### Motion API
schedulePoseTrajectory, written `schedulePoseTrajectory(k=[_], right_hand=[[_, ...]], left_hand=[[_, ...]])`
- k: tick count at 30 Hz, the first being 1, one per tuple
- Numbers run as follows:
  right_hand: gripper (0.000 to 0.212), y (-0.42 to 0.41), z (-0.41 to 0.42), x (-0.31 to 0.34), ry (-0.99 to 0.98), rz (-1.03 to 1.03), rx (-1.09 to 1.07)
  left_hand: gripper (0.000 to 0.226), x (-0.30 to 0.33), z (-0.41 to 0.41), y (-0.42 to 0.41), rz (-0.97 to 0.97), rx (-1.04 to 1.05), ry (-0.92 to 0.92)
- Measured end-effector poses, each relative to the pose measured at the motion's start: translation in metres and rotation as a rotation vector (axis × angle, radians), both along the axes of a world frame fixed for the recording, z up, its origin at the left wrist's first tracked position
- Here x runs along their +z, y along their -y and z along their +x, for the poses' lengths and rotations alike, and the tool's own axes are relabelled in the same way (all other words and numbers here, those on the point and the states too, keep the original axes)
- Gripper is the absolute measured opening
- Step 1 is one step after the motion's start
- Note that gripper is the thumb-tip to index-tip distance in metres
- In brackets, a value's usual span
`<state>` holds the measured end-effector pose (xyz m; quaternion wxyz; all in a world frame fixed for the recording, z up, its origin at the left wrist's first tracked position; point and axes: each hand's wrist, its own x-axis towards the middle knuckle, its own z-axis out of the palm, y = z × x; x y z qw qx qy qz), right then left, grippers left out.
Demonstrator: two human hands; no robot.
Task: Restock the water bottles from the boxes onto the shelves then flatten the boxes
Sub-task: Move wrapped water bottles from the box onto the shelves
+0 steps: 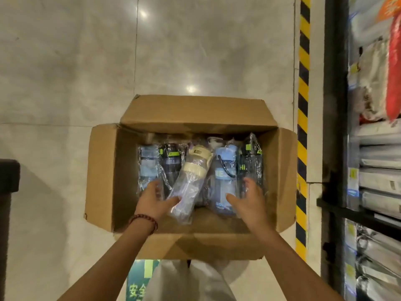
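Open cardboard box [104, 170] sits on the pale floor [65, 61], all four flaps folded outward. Inside lie water bottles, each in clear plastic wrap, approx. side by side with caps toward the far wall.

Contents, left to right:
- pale blue bottle [148, 168] against the left wall;
- dark bottle w/ green tab [170, 161] just beside it;
- cream-capped bottle [188, 181], tilted, base toward the near side, lying on top of its neighbours;
- blue bottle w/ black strap [224, 179];
- dark bottle marked "Hi." [249, 164] near the right wall.

More caps show behind this row; no. and type cannot be told.

Left hand [155, 199]: reached into the box, fingers spread and relaxed, thumb touching the wrap at the cream-capped bottle's base, fingers over the pale blue bottle's lower end. Nothing gripped. Beaded bracelet [144, 221] on the wrist.

Right hand [249, 198]: also inside the box, fingers loosely extended, between the blue bottle and the "Hi." bottle, touching their wrap. No firm hold visible.

Right of the box: yellow-black hazard stripe [303, 105] on the floor, then dark shelf racking [334, 127] w/ wrapped goods, blurred. Green floor sign [138, 283] partly shows at the near edge.
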<state>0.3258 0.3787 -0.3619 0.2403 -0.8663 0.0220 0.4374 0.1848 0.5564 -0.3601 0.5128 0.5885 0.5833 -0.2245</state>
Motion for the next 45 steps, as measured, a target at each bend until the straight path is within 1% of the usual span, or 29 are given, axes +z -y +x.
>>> schedulePoseTrajectory(k=[3,5,8,10,13,15,17,19,21,24,26,28,32,33,35,36,38,39,41,43,45], right_hand=[[0.085,0.02,0.007,-0.038,0.125,-0.082,0.1],[0.092,0.032,0.007,-0.056,0.146,-0.108,0.128],[0.101,0.042,0.007,-0.078,0.118,-0.105,0.099],[0.105,0.044,0.006,-0.089,0.143,-0.097,0.101],[0.103,0.041,0.005,-0.099,0.251,-0.144,0.112],[0.101,0.036,0.004,-0.102,0.35,-0.188,0.099],[0.102,0.03,0.004,-0.102,0.414,-0.201,0.042],[0.106,0.025,0.006,-0.102,0.422,-0.207,-0.054],[0.105,0.022,0.011,-0.106,0.371,-0.254,-0.103],[0.089,0.022,0.018,-0.115,0.206,-0.325,-0.077],[0.086,0.024,0.02,-0.117,0.111,-0.301,-0.077],[0.086,0.026,0.017,-0.118,0.086,-0.233,-0.074],[0.094,0.027,0.016,-0.123,0.012,-0.039,-0.204],[0.095,0.026,0.018,-0.123,-0.003,-0.032,-0.221],[0.106,0.023,0.018,-0.123,-0.012,-0.044,-0.243],[0.112,0.021,0.017,-0.123,-0.018,-0.05,-0.256],[0.115,0.015,0.013,-0.12,-0.032,-0.052,-0.292],[0.114,0.013,0.011,-0.116,-0.045,-0.04,-0.318],[0.112,0.01,0.006,-0.102,-0.075,0.007,-0.36],[0.112,0.009,-0.002,-0.083,-0.112,0.045,-0.357],[0.112,0.008,-0.007,-0.059,-0.14,0.067,-0.322]], left_hand=[[0.094,-0.045,0.012,0.014,0.009,-0.049,-0.023],[0.099,-0.069,0.018,0.024,0.021,-0.094,-0.026],[0.106,-0.097,0.022,0.035,0.032,-0.176,-0.063],[0.11,-0.109,0.027,0.038,0.034,-0.236,-0.116],[0.116,-0.131,0.03,0.035,0.018,-0.291,-0.163],[0.118,-0.152,0.025,0.032,0.032,-0.344,-0.187],[0.113,-0.147,0.031,0.031,0.062,-0.385,-0.204],[0.104,-0.14,0.036,0.031,0.07,-0.39,-0.25],[0.1,-0.137,0.039,0.03,0.05,-0.386,-0.26],[0.098,-0.136,0.04,0.03,-0.033,-0.265,-0.181],[0.101,-0.135,0.038,0.03,-0.072,-0.144,-0.148],[0.105,-0.134,0.036,0.031,-0.089,-0.066,-0.152],[0.111,-0.141,0.031,0.033,-0.122,0.037,-0.116],[0.111,-0.141,0.03,0.034,-0.112,0.05,-0.098],[0.11,-0.142,0.028,0.038,-0.106,0.076,-0.059],[0.113,-0.141,0.027,0.039,-0.111,0.086,-0.04],[0.125,-0.136,0.022,0.039,-0.145,0.132,0.0],[0.122,-0.131,0.021,0.04,-0.151,0.176,0.023],[0.106,-0.12,0.016,0.042,-0.165,0.262,0.06],[0.091,-0.099,0.014,0.041,-0.175,0.287,0.091],[0.07,-0.077,0.01,0.037,-0.179,0.298,0.135]])
